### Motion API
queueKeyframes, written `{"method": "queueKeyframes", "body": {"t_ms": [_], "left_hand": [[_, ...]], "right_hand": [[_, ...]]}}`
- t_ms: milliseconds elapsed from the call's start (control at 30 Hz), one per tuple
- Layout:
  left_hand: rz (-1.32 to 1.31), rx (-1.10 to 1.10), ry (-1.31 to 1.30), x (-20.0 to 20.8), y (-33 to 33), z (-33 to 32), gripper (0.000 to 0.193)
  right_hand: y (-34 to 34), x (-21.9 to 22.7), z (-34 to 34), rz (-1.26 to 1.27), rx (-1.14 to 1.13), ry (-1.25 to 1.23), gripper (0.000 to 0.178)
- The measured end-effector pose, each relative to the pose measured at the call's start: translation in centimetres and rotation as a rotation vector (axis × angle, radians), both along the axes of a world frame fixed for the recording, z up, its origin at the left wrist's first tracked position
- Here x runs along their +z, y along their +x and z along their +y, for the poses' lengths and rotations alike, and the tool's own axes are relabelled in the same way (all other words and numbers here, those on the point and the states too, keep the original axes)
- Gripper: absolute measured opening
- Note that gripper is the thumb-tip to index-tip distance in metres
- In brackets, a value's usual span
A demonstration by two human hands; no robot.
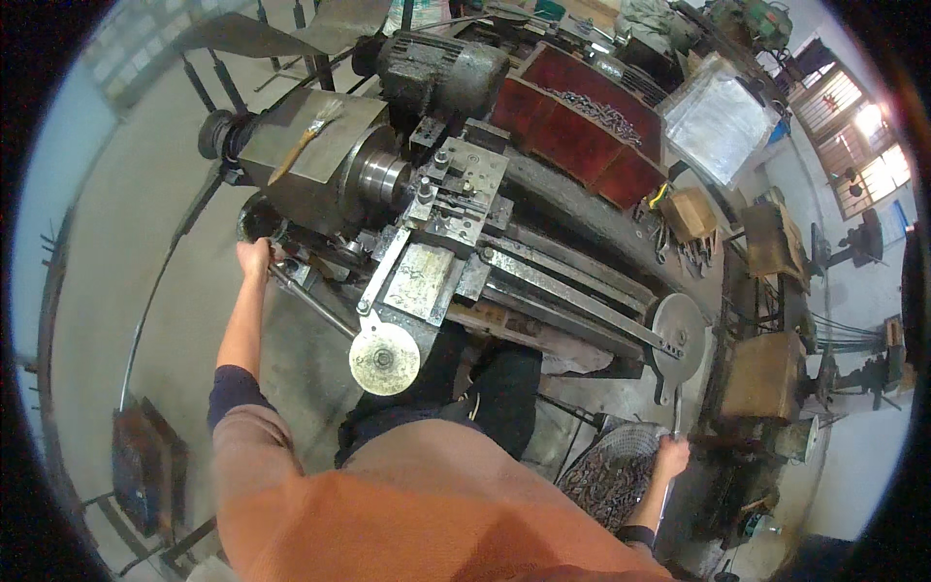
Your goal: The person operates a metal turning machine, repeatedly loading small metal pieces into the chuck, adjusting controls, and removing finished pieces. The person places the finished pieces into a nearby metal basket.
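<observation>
A small bench lathe stands before me, with a bright round chuck (383,178) at its headstock and a steel tool slide (456,199) beside it. My left hand (254,257) is closed at the near side of the headstock, beside a dark round opening (258,218) and a metal rod (315,301); what its fingers hold is hidden. Far to the right, my right hand (672,456) grips a long metal lever (677,412) below a round steel disc (679,335). A pale round plate (384,359) on an arm sits at the front of the slide.
A wooden-handled brush (305,141) lies on the headstock cover. Behind the bed are a motor (441,73) and a red tray (572,126) with small metal parts. A mesh basket (621,446) of dark metal pieces stands by my right hand. Hand tools (684,252) lie at the bed's right end.
</observation>
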State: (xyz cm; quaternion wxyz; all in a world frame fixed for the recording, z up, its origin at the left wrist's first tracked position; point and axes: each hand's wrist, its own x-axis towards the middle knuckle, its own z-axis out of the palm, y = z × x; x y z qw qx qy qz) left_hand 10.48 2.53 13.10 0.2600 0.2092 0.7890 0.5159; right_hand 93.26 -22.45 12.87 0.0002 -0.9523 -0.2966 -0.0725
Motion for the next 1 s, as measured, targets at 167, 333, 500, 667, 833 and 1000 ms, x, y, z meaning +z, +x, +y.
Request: {"method": "queueKeyframes", "body": {"t_ms": [167, 333, 500, 667, 833, 1000], "left_hand": [[0.033, -0.052, -0.034, 0.4, -1.4, -0.6, 0.027], [0.050, 0.013, -0.018, -2.1, -4.4, -6.0, 0.025], [0.021, 0.196, 0.165, -3.0, -4.4, -16.9, 0.009], [-0.021, 0.349, 0.262, -4.0, -2.9, -20.2, 0.015], [-0.034, 0.359, 0.353, -4.3, -3.4, -18.3, 0.030], [-0.080, 0.413, 0.297, -3.9, -2.9, -16.7, 0.038]], "right_hand": [[9.6, -0.4, 2.6, -0.082, 0.170, -0.086, 0.039], [13.2, -0.2, 4.9, -0.071, 0.077, -0.098, 0.037], [7.5, 0.2, 2.0, 0.018, 0.066, -0.040, 0.033], [3.2, 0.4, 0.8, -0.034, -0.060, -0.133, 0.037], [-0.7, 1.0, 0.3, 0.011, -0.069, -0.056, 0.037], [1.0, -1.3, -1.2, -0.182, 0.062, -0.046, 0.033]]}}
